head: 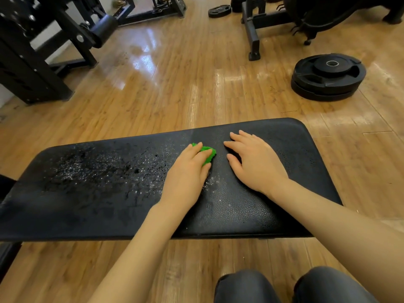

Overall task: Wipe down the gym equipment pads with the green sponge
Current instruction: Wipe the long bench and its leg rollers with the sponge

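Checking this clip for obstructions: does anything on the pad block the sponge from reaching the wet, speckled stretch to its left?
Nothing visible does. The left hand holds the green sponge at that wet patch's edge on the bench pad; the right hand rests flat on the other side.

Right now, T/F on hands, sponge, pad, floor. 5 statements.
1. The left hand holds the green sponge against the bench pad. True.
2. The right hand grips a spray bottle. False: it lies flat on the pad, fingers straight, holding nothing.
3. The wet, foamy patch lies on the pad to the left of the sponge. True.
4. The sponge lies on the wooden floor. False: it is on the pad, under the left hand.
5. Stacked weight plates lie on the floor beyond the pad's right end. True.
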Demonstrator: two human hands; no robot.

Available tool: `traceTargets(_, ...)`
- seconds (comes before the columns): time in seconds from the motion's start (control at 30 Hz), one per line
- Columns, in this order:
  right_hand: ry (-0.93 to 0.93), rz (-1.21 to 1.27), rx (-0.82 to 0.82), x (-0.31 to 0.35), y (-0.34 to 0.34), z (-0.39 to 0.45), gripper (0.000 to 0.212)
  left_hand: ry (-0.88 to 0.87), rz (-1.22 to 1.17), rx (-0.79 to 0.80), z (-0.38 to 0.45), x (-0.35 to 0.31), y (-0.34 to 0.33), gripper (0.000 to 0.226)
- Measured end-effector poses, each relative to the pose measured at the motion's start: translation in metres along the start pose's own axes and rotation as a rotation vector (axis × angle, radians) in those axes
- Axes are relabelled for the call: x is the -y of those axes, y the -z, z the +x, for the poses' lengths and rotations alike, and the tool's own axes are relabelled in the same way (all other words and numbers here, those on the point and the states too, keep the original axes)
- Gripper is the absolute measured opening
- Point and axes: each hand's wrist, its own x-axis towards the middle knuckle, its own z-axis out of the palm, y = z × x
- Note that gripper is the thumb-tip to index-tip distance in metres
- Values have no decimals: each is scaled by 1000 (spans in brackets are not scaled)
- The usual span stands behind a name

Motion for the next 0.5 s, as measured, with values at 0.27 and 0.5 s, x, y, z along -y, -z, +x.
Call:
traceTargets(0.27, 2, 16, 7, 0, 2, -1, 39, 57, 17, -25, 66, 8, -3, 32)
traceTargets(0.5, 0, 22, 17, -1, 3, 0, 39, 52, 42, -32, 40, 7, -1, 35)
